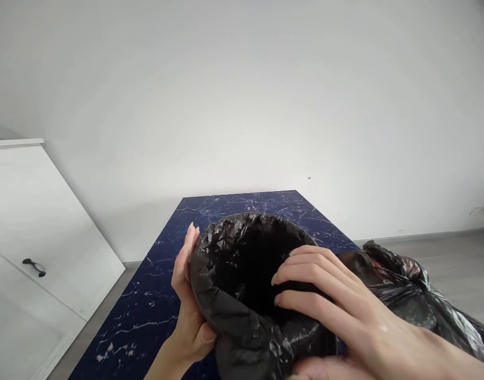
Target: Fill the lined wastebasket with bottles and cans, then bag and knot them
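A round trash bin, its body hidden, stands at the near end of the blue table, lined with a black trash bag folded over its rim. The mouth faces up and its inside is dark. My left hand holds the left side, fingers stretched along the outside and thumb at the front. Over the near right rim reaches my right hand, fingers curved into the mouth and thumb low outside, with the bag's edge between them. The plastic is creased along the rim and bunched at the front.
The table has a dark blue marbled top and reaches toward the white wall. At the right lies a filled, knotted black bag, partly behind my right arm. A white cabinet with a dark handle stands at the left.
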`<state>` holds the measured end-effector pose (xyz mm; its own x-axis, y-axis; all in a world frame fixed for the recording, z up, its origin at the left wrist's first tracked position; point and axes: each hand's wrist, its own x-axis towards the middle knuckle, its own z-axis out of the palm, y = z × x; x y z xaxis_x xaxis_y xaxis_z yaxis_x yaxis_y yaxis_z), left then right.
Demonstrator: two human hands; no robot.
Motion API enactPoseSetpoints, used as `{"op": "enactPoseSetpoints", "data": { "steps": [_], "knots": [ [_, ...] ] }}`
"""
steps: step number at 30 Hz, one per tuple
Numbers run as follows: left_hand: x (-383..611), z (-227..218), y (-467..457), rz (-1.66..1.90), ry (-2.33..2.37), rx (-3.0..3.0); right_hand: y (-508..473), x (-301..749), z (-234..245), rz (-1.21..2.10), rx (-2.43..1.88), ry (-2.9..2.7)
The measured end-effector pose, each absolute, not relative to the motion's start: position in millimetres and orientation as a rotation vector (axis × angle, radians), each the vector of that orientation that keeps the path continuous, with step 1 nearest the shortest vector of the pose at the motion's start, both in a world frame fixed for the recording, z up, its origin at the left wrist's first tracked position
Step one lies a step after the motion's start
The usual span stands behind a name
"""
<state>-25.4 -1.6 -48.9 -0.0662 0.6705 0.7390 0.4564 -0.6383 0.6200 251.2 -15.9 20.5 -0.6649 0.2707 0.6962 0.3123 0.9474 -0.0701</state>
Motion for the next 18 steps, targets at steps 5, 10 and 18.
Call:
{"op": "enactPoseSetpoints", "data": {
  "steps": [5,10,18],
  "knots": [
    [-47,-87,12,1.502,1.109,2.143,-9,249,18,0.03,-0.502,-2.317],
    [-80,-115,29,1.126,1.353,2.118,11,248,17,-0.035,-0.69,-2.324],
    [-95,-144,47,0.996,1.675,2.091,71,266,4,-0.436,-1.039,-2.23]
  ]
}}
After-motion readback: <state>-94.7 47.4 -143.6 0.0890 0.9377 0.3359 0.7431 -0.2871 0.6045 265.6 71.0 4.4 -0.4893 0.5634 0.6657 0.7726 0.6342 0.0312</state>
